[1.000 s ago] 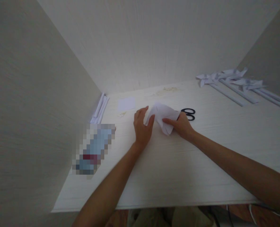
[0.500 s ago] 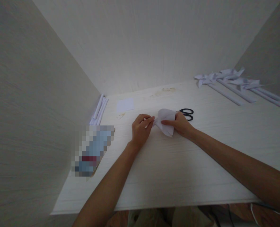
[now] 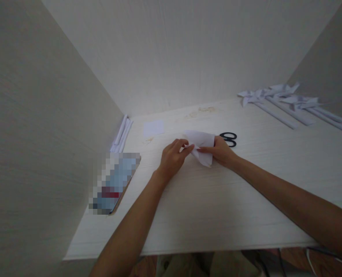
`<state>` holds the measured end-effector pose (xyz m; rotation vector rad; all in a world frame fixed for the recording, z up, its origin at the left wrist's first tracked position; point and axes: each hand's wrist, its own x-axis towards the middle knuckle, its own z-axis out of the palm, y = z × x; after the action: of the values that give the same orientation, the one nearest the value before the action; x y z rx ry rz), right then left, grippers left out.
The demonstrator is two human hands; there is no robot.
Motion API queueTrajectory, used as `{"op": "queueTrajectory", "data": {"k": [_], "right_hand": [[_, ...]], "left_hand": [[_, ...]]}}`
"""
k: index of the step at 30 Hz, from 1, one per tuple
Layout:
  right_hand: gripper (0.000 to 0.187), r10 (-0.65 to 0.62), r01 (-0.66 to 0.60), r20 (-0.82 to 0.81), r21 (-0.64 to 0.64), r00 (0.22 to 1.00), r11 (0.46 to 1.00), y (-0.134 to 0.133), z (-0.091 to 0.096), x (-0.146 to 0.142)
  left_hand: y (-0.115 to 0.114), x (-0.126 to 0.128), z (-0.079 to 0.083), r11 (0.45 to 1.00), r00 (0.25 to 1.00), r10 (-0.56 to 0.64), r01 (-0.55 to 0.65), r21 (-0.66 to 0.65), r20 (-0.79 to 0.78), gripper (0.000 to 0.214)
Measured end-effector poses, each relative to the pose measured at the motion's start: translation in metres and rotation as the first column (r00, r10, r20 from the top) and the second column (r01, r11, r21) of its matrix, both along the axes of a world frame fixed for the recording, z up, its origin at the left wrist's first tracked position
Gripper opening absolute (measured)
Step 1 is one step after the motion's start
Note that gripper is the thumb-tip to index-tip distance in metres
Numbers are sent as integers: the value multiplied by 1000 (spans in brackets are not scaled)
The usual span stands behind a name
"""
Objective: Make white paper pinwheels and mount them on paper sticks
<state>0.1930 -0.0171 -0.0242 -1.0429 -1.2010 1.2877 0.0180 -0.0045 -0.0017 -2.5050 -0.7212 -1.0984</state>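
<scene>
A small white sheet of paper [image 3: 203, 139], partly folded and curling, is held between both hands just above the middle of the table. My left hand [image 3: 175, 154] pinches its left corner, drawn in toward the sheet's centre. From the other side, my right hand [image 3: 221, 151] grips the right part of the paper, thumb on top and fingers underneath. Part of the paper is hidden under the fingers. Black-handled scissors [image 3: 229, 139] lie right behind my right hand, blades out of sight.
White paper pinwheels on rolled sticks [image 3: 277, 113] lie at the back right. Rolled paper tubes [image 3: 121, 132] rest along the left wall, near a blurred phone-like object [image 3: 116, 182]. A flat white paper square [image 3: 153, 127] and small tan rubber bands [image 3: 148, 141] lie at the back.
My left hand has shifted slightly right, bringing the pinched corner closer to the paper's centre. The far edge of the sheet now spreads wider. My right hand stays nearly still.
</scene>
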Motion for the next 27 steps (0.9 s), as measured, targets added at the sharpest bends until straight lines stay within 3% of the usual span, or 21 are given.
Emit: {"op": "queueTrajectory", "data": {"k": [17, 23, 27], "right_hand": [[25, -2, 0, 57, 31, 998, 1000, -1, -1, 3], [30, 24, -24, 30, 6, 999, 1000, -2, 1, 2], [29, -20, 20, 37, 16, 999, 1000, -1, -1, 1]], "left_hand": [[4, -3, 1, 999, 984, -11, 4, -39, -177, 20], [3, -2, 1, 999, 987, -6, -1, -42, -159, 20], [1, 0, -2, 990, 996, -64, 55, -130, -63, 18]]}}
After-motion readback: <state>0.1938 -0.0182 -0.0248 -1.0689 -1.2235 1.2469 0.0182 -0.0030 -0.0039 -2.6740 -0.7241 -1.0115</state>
